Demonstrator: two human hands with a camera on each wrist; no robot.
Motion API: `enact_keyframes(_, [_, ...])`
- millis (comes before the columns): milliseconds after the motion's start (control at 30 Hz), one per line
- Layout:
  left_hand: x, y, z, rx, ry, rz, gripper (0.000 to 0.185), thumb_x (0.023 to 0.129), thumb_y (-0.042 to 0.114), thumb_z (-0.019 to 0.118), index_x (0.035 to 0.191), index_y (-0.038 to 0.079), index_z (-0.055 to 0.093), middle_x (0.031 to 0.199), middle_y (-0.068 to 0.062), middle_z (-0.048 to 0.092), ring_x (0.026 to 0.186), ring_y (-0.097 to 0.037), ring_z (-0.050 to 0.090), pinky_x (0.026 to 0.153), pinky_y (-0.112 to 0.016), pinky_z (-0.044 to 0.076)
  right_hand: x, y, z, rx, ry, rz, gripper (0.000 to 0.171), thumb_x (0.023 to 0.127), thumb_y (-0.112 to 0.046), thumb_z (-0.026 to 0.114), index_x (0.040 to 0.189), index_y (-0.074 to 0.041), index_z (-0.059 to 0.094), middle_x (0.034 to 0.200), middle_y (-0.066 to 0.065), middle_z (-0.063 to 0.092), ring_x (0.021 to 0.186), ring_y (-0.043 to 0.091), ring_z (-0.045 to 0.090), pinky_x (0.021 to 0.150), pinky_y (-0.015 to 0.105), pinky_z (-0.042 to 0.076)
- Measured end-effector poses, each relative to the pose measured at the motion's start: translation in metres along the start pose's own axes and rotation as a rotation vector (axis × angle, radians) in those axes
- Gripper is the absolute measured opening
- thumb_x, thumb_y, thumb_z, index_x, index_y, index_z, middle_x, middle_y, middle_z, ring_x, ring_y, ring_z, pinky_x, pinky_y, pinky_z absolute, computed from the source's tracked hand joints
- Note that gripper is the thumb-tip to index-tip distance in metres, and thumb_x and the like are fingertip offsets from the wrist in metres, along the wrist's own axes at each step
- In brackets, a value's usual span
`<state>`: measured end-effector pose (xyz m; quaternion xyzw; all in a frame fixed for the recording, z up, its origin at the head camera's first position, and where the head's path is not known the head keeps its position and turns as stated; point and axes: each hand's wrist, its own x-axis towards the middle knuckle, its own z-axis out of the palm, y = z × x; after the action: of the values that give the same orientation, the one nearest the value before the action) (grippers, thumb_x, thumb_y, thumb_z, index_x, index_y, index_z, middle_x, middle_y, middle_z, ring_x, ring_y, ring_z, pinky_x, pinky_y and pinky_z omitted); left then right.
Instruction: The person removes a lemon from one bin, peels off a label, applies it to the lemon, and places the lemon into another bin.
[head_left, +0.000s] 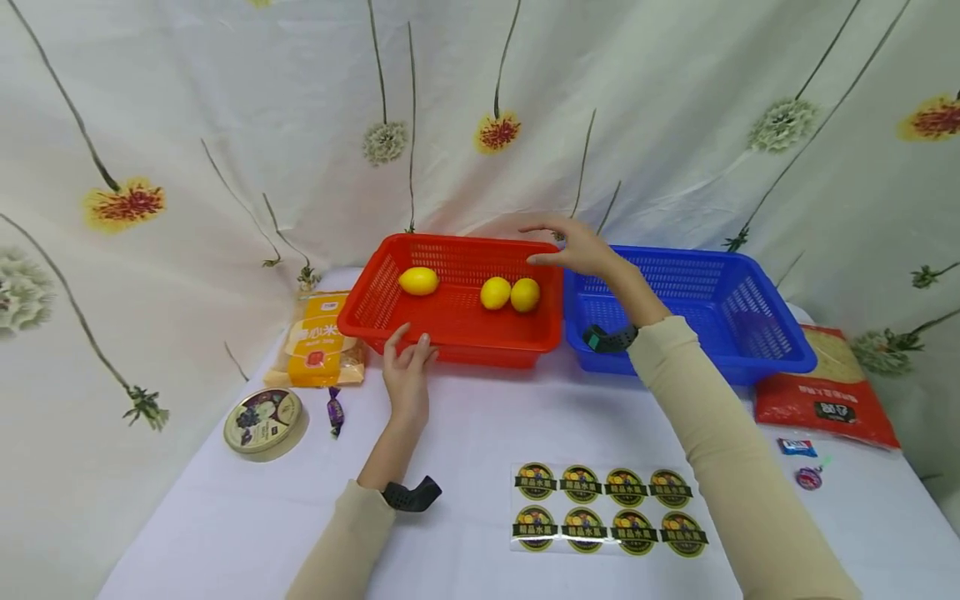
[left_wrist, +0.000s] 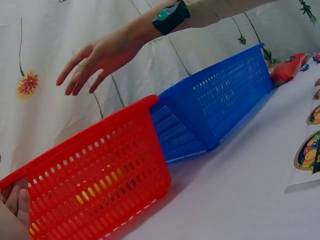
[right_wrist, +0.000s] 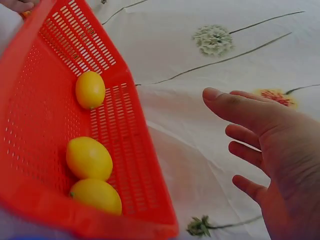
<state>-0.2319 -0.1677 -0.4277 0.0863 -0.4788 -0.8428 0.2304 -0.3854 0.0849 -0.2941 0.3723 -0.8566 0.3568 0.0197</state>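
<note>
Three yellow lemons (head_left: 418,281) lie inside a red plastic basket (head_left: 465,343), one on the left and two side by side toward the right. My left hand (head_left: 407,371) grips the basket's front rim left of its middle, with fingers both above and under the lip in the left wrist view. Over the basket's back right corner hovers my right hand (head_left: 573,246), fingers spread apart from the thumb and nothing held. From the right wrist, this hand (right_wrist: 270,140) shows beyond the basket's wall, in front of the cloth.
A blue basket (head_left: 750,367) adjoins the red one on the right. Around them lie a yellow food bag (head_left: 315,342), a round tin (head_left: 262,421), a purple candy (head_left: 335,411), a sheet of round stickers (head_left: 607,508), a red bag (head_left: 825,392) and small packets (head_left: 797,447).
</note>
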Motion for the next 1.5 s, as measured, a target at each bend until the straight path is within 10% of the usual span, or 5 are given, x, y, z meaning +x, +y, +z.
enact_keyframes(333, [-0.005,-0.006,0.001,-0.047,0.07,0.008,0.037,0.084,0.002,0.065,0.117,0.003,0.051,0.07,-0.005,0.056,0.069,-0.016,0.063,0.075,-0.029,0.054,0.058,0.022,0.039,-0.06,-0.301,-0.103,0.039,0.084,-0.019,0.069,0.122,-0.012,0.062,0.136,0.01,0.046,0.13,0.027,0.033,0.107,0.046,0.025])
enact_keyframes(567, [-0.008,-0.01,0.001,-0.053,0.067,0.023,0.037,0.082,0.0,0.066,0.117,0.001,0.052,0.07,-0.005,0.058,0.067,-0.016,0.062,0.073,-0.03,0.055,0.065,0.034,0.063,-0.109,-0.488,0.045,0.045,0.086,-0.016,0.066,0.129,-0.014,0.055,0.138,0.01,0.045,0.13,0.027,0.032,0.107,0.044,0.026])
enact_keyframes(900, [-0.004,-0.011,0.003,-0.063,0.072,0.058,0.037,0.081,0.0,0.067,0.116,0.001,0.053,0.069,-0.004,0.058,0.066,-0.015,0.061,0.071,-0.029,0.055,0.062,0.046,0.09,-0.075,-0.529,0.292,0.054,0.086,-0.013,0.066,0.136,-0.019,0.047,0.14,0.009,0.041,0.128,0.028,0.03,0.107,0.046,0.023])
enact_keyframes(1500, [0.005,-0.006,-0.004,-0.042,0.083,0.076,0.038,0.081,0.001,0.067,0.117,0.002,0.053,0.068,-0.004,0.058,0.063,-0.016,0.062,0.07,-0.028,0.055,0.077,0.039,0.101,-0.209,-0.488,0.199,0.051,0.082,-0.015,0.071,0.13,-0.017,0.055,0.13,0.009,0.049,0.12,0.027,0.038,0.104,0.044,0.029])
